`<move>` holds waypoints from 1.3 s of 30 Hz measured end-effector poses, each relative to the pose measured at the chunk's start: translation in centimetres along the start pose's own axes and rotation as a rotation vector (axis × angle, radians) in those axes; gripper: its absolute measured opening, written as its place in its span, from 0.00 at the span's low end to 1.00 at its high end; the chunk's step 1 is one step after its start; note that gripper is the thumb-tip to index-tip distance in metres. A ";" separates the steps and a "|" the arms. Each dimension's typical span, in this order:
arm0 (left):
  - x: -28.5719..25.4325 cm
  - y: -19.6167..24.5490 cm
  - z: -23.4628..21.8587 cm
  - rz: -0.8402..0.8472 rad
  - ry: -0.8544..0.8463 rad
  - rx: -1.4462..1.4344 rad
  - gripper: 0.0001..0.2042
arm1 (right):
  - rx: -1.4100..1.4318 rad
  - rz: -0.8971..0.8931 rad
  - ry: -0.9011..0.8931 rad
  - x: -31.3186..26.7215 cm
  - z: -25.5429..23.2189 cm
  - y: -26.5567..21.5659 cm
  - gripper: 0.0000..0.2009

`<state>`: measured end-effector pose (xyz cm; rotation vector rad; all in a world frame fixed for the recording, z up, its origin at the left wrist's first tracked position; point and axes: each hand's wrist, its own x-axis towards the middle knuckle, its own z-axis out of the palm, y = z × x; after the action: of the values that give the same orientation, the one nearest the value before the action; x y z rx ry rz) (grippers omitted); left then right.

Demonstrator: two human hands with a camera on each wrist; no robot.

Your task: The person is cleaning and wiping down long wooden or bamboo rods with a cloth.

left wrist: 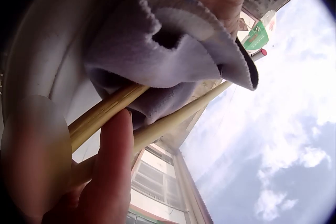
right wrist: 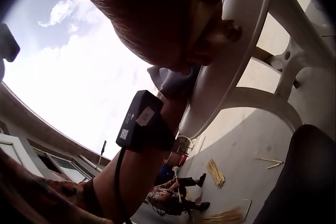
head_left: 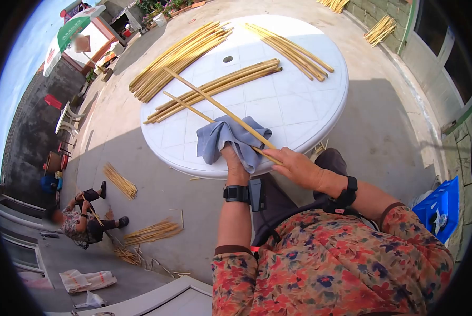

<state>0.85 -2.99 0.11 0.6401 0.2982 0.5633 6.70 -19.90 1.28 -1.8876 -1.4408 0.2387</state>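
My left hand (head_left: 234, 159) grips a blue-grey cloth (head_left: 213, 141) over the near edge of a round white table (head_left: 311, 105). A thin yellow-brown stick (head_left: 187, 107) passes through the bunched cloth. Alongside it lies a longer stick (head_left: 215, 103), which runs outside the folds. The near ends of both sticks meet in my right hand (head_left: 301, 169), whose thumb and fingers hold them. In the left wrist view, fingers (left wrist: 114, 153) of the right hand sit around the sticks, close to the cloth (left wrist: 157, 58). The cloth hides part of the left hand's fingers.
On the table lie a large stick pile (head_left: 178, 60), a middle row of sticks (head_left: 230, 79) and a right-hand bundle (head_left: 291, 50). Another person (head_left: 78, 221) sits at the left, near stick bundles (head_left: 151, 231) on the ground. A blue crate (head_left: 440, 210) stands at right.
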 end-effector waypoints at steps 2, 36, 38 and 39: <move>0.2 -0.2 0.3 0.088 0.033 0.154 0.27 | -0.037 -0.008 -0.015 -0.4 -0.6 0.0 0.24; 3.2 1.5 -8.2 0.660 0.086 2.290 0.20 | -0.253 0.158 0.070 -21.5 -11.7 3.6 0.21; 4.2 0.2 -10.2 0.719 0.070 2.257 0.20 | -0.286 0.116 0.053 -18.2 -11.1 3.0 0.21; 4.7 -0.4 -11.4 0.769 0.061 2.228 0.20 | -0.288 0.117 0.056 -16.8 -10.5 3.1 0.21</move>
<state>-0.07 4.93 -9.34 2.9779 0.6999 0.8130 8.88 -39.78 2.08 -2.1951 -1.3873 0.0326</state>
